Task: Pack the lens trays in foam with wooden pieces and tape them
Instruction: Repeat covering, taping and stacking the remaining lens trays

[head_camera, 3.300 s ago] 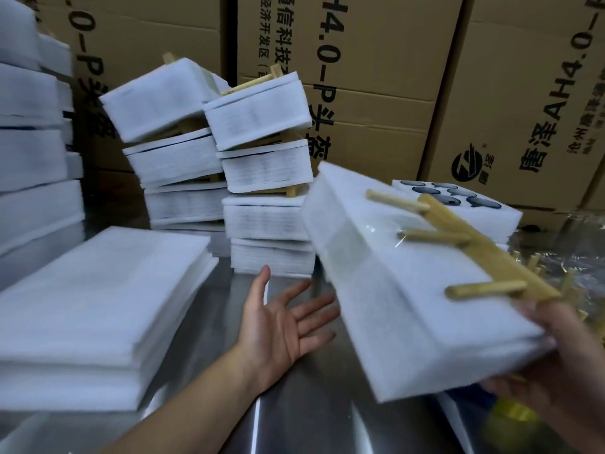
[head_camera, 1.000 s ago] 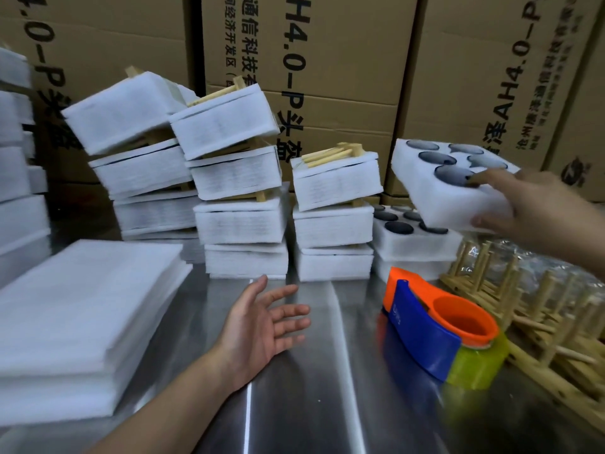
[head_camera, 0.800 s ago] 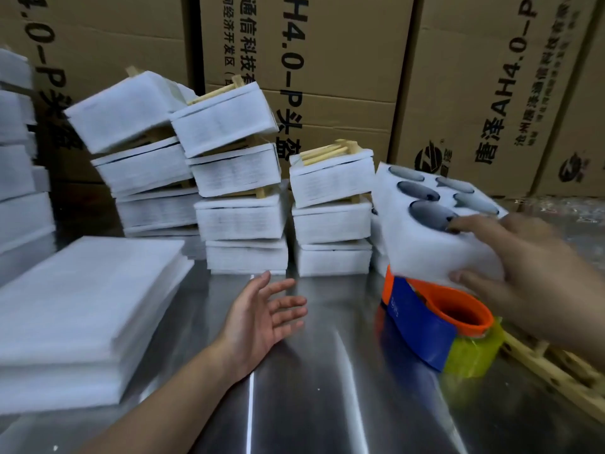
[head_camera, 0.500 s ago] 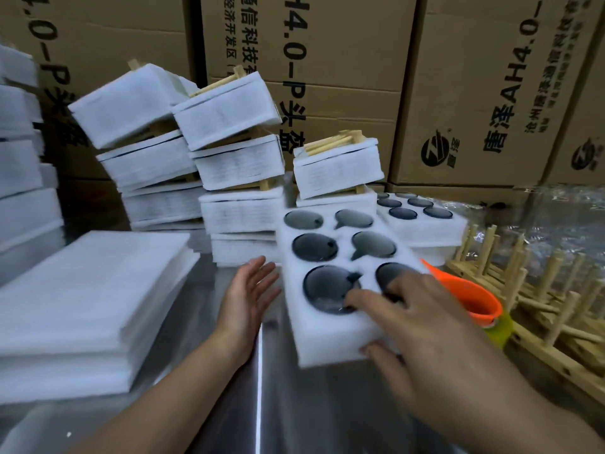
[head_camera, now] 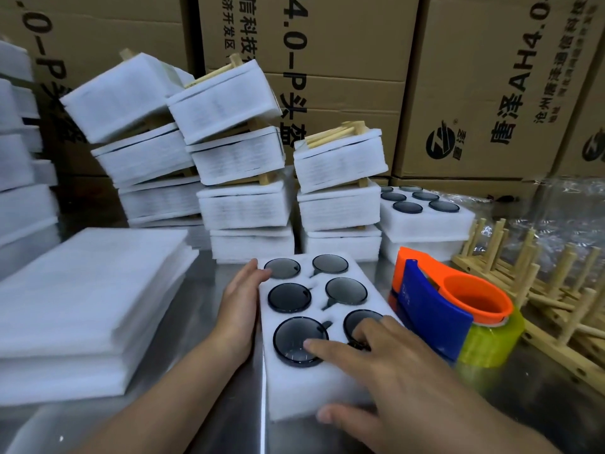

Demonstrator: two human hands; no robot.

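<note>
Setting down a white foam tray (head_camera: 294, 398) with six round dark lenses looked like the step in hand. The tray lay flat on the shiny metal bench (head_camera: 540, 414), right in front of the person.

The left hand (head_camera: 240, 309) was open and flat, with straight fingers pressed on the tray's left side. The right hand (head_camera: 386, 365) gripped the near end. Its fingers spread over the top and its thumb sat on the near wall. One finger lay on the near left lens (head_camera: 288, 335).

To do this well, the person should probably keep the tray level, so no lens slips out of its hole. Fingers would be better on the foam than on the glass, since glass smudges fast.

A pile of flat white foam sheets (head_camera: 82, 299) sat near on the left, handy for the wrap. The orange and blue tape holder (head_camera: 435, 309) stood just beside the tray on the right. Light wooden peg racks (head_camera: 540, 290) lay past it. The tray likely needs a little room on both sides, so nudging it away from the tape holder could help.

Stacks of wrapped white bundles (head_camera: 245, 204) stood behind, with brown cardboard boxes (head_camera: 474, 77) at the back.
</note>
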